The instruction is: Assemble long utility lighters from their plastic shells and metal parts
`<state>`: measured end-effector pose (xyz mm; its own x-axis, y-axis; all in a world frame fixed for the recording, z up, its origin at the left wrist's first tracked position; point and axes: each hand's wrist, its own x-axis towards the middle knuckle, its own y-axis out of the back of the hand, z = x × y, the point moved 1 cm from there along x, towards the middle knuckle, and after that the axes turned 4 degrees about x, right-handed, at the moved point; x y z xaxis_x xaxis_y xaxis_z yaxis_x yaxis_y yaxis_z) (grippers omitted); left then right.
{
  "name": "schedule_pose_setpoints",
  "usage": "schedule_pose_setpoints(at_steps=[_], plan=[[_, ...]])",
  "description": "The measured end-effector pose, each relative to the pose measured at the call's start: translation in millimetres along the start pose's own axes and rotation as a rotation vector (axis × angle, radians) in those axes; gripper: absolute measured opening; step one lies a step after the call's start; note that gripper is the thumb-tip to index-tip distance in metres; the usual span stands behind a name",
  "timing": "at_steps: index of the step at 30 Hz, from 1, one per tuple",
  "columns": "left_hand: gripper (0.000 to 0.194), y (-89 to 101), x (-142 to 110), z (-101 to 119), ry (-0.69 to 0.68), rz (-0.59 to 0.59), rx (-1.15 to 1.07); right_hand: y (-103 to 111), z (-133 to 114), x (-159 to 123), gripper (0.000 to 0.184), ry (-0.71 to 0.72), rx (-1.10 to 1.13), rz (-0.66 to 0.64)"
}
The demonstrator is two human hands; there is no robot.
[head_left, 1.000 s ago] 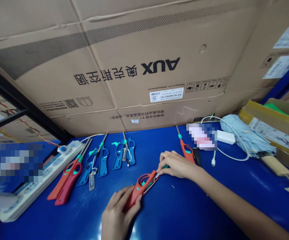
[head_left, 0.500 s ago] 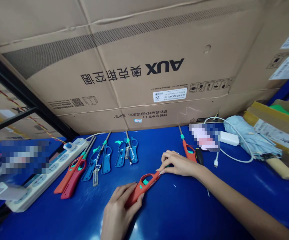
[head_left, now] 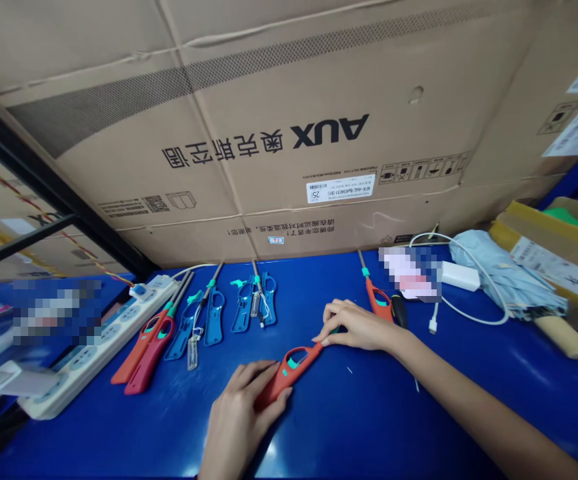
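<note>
Two hands [head_left: 233, 420] [head_left: 356, 327], one red lighter [head_left: 283, 379]

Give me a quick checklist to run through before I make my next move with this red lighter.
Left hand on the red lighter's handle: ok, gripping it.
Right hand at the lighter's front end: ok, fingertips pressed on it.
Lighter shell closed: ok, it looks shut from here.
Metal wand seated in the front end: cannot tell, the right hand hides it.
Blue lighter shells apart from the hands: ok.
Blue bench free of loose bits near the hands: not ok, a small pale fleck lies by the right hand.
</note>
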<state>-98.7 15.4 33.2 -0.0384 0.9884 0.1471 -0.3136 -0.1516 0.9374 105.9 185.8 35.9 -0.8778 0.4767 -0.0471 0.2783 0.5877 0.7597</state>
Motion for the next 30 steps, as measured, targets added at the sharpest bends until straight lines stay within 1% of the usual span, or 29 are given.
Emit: schedule_pose_setpoints(at_steps=[4,7,9,11,15,19,22,27,30], plan=[[0.034,1.2,8.2,5.8,0.032,-0.021,0.011,-0.5,0.8,0.4,0.018,-0.005,-0.004,0.002],[0.039,-2.4,15.6,15.6,0.013,-0.008,-0.019,-1.0,1.3,1.7,0.018,0.011,-0.002,0.002],[0.036,-6.8,19.6,21.9,-0.014,0.018,-0.04,-0.9,1.1,2.5,0.018,0.023,-0.006,-0.001],[0.031,-11.7,22.1,26.0,-0.04,0.07,-0.054,-0.7,0.9,3.1,0.018,0.029,-0.009,0.0],[0.025,-20.8,22.3,26.4,-0.05,0.166,-0.116,-1.1,2.0,2.9,0.018,0.031,-0.005,0.008],[0.017,-25.7,19.0,24.3,-0.009,0.188,-0.176,-3.3,4.3,0.7,0.02,0.025,0.005,0.021],[0.014,-27.1,16.6,26.0,0.013,0.194,-0.171,-5.1,4.8,-1.3,0.021,0.014,0.022,0.031],[0.012,-27.8,16.1,31.8,0.001,0.217,-0.137,-6.5,3.6,-3.3,0.021,0.013,0.042,0.059],[0.011,-26.9,16.9,32.1,-0.004,0.211,-0.15,-6.1,2.9,-3.5,0.021,0.006,0.04,0.057]])
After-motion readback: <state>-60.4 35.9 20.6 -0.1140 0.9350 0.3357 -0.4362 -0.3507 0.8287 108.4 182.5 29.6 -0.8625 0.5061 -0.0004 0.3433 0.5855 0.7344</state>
